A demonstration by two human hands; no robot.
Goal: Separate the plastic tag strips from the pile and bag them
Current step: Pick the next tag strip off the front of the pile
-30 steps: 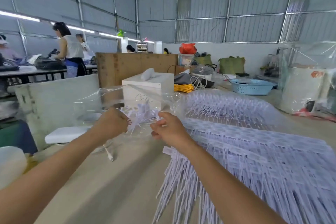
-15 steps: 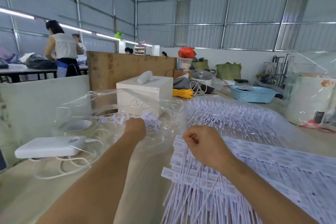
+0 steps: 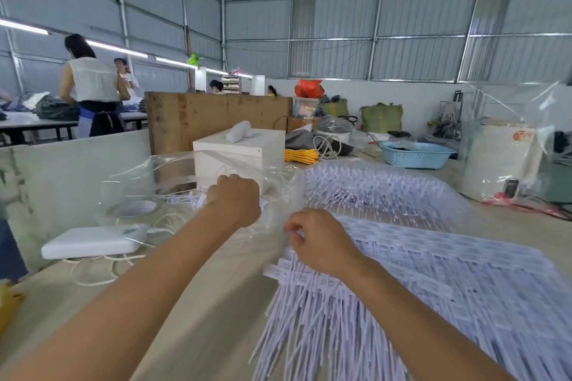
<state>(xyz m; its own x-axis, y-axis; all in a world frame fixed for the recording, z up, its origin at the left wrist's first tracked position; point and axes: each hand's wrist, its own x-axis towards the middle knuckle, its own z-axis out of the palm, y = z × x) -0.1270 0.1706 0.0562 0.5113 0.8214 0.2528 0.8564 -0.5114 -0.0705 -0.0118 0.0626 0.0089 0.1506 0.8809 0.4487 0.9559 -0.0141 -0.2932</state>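
While left hand [image 3: 236,199] grips strips in clear bag [image 3: 148,182], right hand [image 3: 315,241] pinches white pile [image 3: 433,281].

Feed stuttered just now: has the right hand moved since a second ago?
Yes. The right hand has left the bag mouth near the white box and come down onto the tag pile, pinching strips.
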